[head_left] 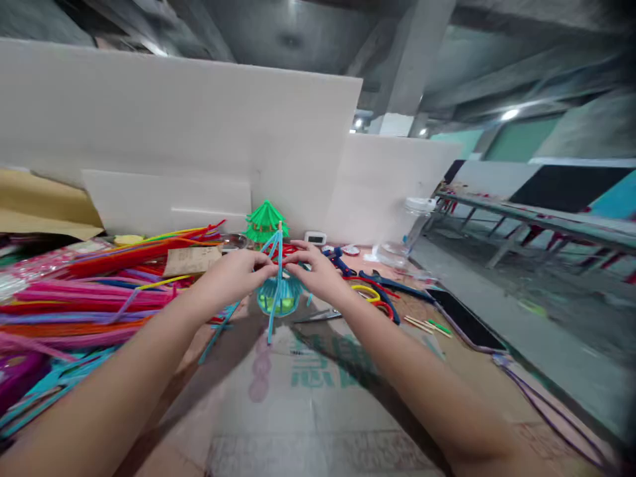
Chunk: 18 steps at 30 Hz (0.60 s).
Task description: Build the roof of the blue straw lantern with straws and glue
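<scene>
Blue pipe-cleaner frame (pixel 279 248) stands between the fingertips of your left hand (pixel 243 272) and right hand (pixel 318 270); whether either is clamped cannot be told. Steady one side, shape gently opposite.

Forearms (pixel 144 364) converge forward; left grip (pixel 265 265), right grip (pixel 294 262) nearly meeting, fingers (pixel 302 254) bent inward.

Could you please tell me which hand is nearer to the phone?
Right: the right hand is at the blue model, left of the phone. The left hand is on the model's other side, farther left from the phone.
</scene>
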Motion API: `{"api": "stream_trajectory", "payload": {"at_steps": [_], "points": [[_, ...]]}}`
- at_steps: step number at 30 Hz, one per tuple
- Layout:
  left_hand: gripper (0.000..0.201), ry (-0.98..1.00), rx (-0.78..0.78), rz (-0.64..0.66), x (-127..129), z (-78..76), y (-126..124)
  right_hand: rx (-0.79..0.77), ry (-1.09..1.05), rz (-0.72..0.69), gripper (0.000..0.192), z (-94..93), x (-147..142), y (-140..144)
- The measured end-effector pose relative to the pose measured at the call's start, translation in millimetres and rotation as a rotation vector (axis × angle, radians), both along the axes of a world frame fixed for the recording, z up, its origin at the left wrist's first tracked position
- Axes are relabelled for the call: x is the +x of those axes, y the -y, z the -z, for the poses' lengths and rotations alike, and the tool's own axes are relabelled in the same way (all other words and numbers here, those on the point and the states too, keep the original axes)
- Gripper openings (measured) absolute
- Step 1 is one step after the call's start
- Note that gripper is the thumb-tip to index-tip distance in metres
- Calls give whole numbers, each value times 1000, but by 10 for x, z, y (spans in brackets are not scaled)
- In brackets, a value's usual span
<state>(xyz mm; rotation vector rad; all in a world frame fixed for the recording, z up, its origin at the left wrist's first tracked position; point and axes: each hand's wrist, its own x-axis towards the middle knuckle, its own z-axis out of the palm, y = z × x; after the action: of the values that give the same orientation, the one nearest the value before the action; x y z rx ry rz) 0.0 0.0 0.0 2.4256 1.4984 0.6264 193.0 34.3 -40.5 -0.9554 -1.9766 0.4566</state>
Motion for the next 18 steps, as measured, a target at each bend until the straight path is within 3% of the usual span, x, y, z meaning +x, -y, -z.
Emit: {"api": "stream_trajectory", "payload": {"at_steps": [18], "points": [[34, -3, 44, -12, 53, 73, -6, -19, -21, 0, 10, -23, -10, 21]]}}
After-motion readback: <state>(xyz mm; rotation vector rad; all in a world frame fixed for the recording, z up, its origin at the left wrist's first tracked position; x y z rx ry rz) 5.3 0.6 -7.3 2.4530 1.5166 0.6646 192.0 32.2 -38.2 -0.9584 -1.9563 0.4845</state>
